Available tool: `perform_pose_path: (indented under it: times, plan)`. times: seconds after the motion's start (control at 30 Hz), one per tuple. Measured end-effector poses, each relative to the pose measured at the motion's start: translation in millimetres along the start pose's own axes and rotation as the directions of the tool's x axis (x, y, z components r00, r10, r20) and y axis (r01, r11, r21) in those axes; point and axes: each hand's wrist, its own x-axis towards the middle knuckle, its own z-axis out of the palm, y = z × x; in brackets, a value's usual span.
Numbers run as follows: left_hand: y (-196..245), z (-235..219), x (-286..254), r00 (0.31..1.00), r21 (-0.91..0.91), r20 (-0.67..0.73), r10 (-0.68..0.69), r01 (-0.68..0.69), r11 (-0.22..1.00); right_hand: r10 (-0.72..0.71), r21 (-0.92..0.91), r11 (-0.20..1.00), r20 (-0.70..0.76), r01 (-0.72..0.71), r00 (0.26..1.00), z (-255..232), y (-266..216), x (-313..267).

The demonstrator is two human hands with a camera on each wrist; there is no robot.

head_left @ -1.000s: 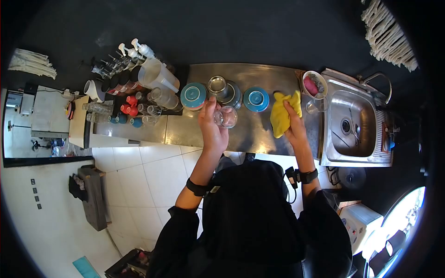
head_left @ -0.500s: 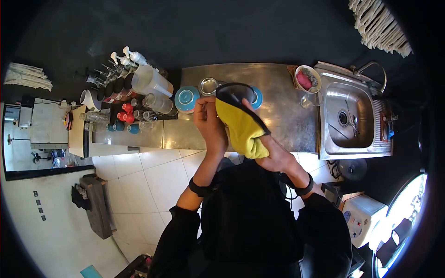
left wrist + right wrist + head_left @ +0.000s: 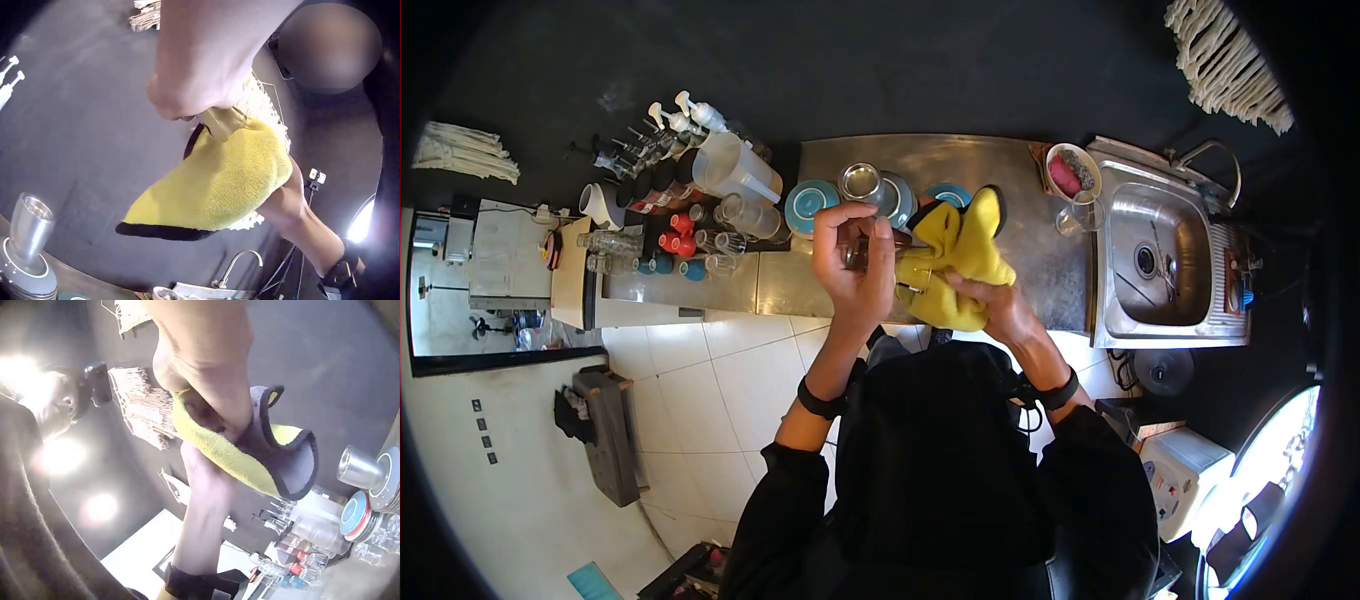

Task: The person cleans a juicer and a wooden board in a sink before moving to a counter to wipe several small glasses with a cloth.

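My left hand (image 3: pixel 852 268) grips a clear glass (image 3: pixel 912 272) whose rim side points right into a yellow cloth (image 3: pixel 970 250). In the left wrist view, the glass (image 3: pixel 222 122) shows between the left hand (image 3: pixel 194 94) and the cloth (image 3: pixel 212 175). My right hand (image 3: pixel 998 310) holds the cloth against the glass, its fingers partly hidden by the folds. The right wrist view shows the cloth's dark-edged grey side (image 3: pixel 275 453) beyond the right hand (image 3: pixel 219 381). Behind the hands, a metal cup (image 3: pixel 860 182) stands near stacked blue saucers (image 3: pixel 811 205).
The steel counter (image 3: pixel 1040 290) runs to a sink (image 3: pixel 1155 250) on the right. Beside the sink sit a bowl with a pink sponge (image 3: pixel 1064 176) and a clear glass (image 3: pixel 1080 215). Glasses, red cups (image 3: pixel 682 245) and a plastic pitcher (image 3: pixel 730 168) stand at the left.
The right hand has brought the cloth from the right over to the glass in the left hand. The cloth, spread over the glass half a second ago, is now bunched at its right side.
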Motion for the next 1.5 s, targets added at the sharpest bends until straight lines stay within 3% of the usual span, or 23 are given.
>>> perform_pose_path:
  times: [0.07,0.13,0.17,0.2,0.23,0.27,0.3,0.37,0.43,0.57,0.8,0.87,0.9,0.93,0.97,1.03,1.1,1.17,1.23,1.27,1.37,1.43,1.5]
  plan:
    - [-2,-2,3,0.992,-0.039,-0.048,-0.114,0.113,0.993,-0.044,0.251,0.966,-0.066,0.060,0.997,-2,-2,2]
    - [-6,-7,7,0.899,-0.111,-0.139,-0.415,0.402,0.909,-0.090,0.278,0.953,-0.112,0.118,0.990,-9,-6,2]
    - [-11,-13,6,0.897,-0.110,-0.144,-0.417,0.405,0.908,-0.134,0.305,0.936,-0.161,0.179,0.978,-15,-8,1]
    - [-20,-19,4,0.822,-0.329,-0.112,-0.558,0.500,0.802,-0.241,0.061,0.965,-0.189,0.256,0.952,-26,-4,7]
    - [-28,-23,2,0.736,-0.525,-0.043,-0.676,0.559,0.642,-0.241,0.063,0.964,-0.187,0.257,0.952,-54,10,16]
    - [-35,-23,0,0.723,-0.578,-0.044,-0.689,0.544,0.608,-0.231,-0.320,0.936,-0.236,0.149,0.944,-90,32,28]
    - [-36,-22,-1,0.724,-0.578,-0.042,-0.689,0.545,0.608,-0.241,-0.647,0.762,-0.286,-0.001,0.927,-112,53,38]
    - [-36,-21,-8,0.721,-0.634,0.098,-0.686,0.577,0.515,-0.250,-0.596,0.801,-0.421,-0.058,0.872,-114,76,40]
    - [-35,-14,-13,0.744,-0.644,0.102,-0.661,0.555,0.526,-0.157,-0.797,0.584,-0.298,-0.155,0.942,-110,81,38]
    - [-33,-12,-15,0.742,-0.696,0.296,-0.601,0.599,0.397,-0.113,-0.845,0.534,-0.031,0.034,0.993,-142,131,54]
    - [-34,-2,-22,0.649,-0.623,0.246,-0.720,0.675,0.395,-0.368,-0.677,0.669,0.058,0.308,0.928,-30,4,21]
    - [-34,5,-24,0.647,-0.608,0.233,-0.726,0.679,0.411,-0.602,-0.676,0.402,0.312,0.617,0.735,-5,-19,11]
    - [-34,8,-25,0.655,-0.598,0.209,-0.726,0.673,0.435,-0.606,-0.682,0.400,0.304,0.612,0.735,-1,-21,11]
    - [-35,10,-26,0.654,-0.597,0.217,-0.724,0.676,0.432,-0.543,-0.800,0.214,0.380,0.560,0.749,2,-23,11]
    - [-37,12,-28,0.715,-0.451,0.174,-0.677,0.669,0.590,-0.463,-0.867,0.008,0.438,0.498,0.770,4,-24,13]
    - [-39,12,-32,0.827,-0.107,0.122,-0.549,0.561,0.821,-0.499,-0.878,0.130,0.344,0.461,0.795,0,-12,19]
    - [-40,10,-34,0.803,-0.087,0.130,-0.581,0.593,0.800,-0.439,-0.841,0.208,0.375,0.499,0.817,-8,-8,24]
    - [-51,5,-40,0.851,-0.062,0.107,-0.514,0.521,0.851,-0.469,-0.818,0.245,0.370,0.520,0.802,-12,7,28]
    - [-53,-1,-42,0.804,-0.106,0.126,-0.582,0.594,0.797,-0.503,-0.744,0.469,0.218,0.476,0.836,-15,13,29]
    - [-54,-3,-44,0.753,-0.148,0.151,-0.641,0.658,0.738,-0.495,-0.744,0.473,0.220,0.473,0.841,-17,15,31]
    - [-68,-5,-50,0.763,-0.134,0.121,-0.635,0.646,0.751,-0.530,-0.744,0.470,0.192,0.475,0.826,-26,19,40]
    - [-68,-7,-48,0.737,-0.146,0.164,-0.656,0.675,0.723,-0.483,-0.608,0.700,-0.016,0.374,0.876,-30,25,47]
    - [-70,-8,-49,0.710,-0.158,0.203,-0.675,0.704,0.693,-0.469,-0.578,0.727,-0.022,0.372,0.883,-31,25,55]
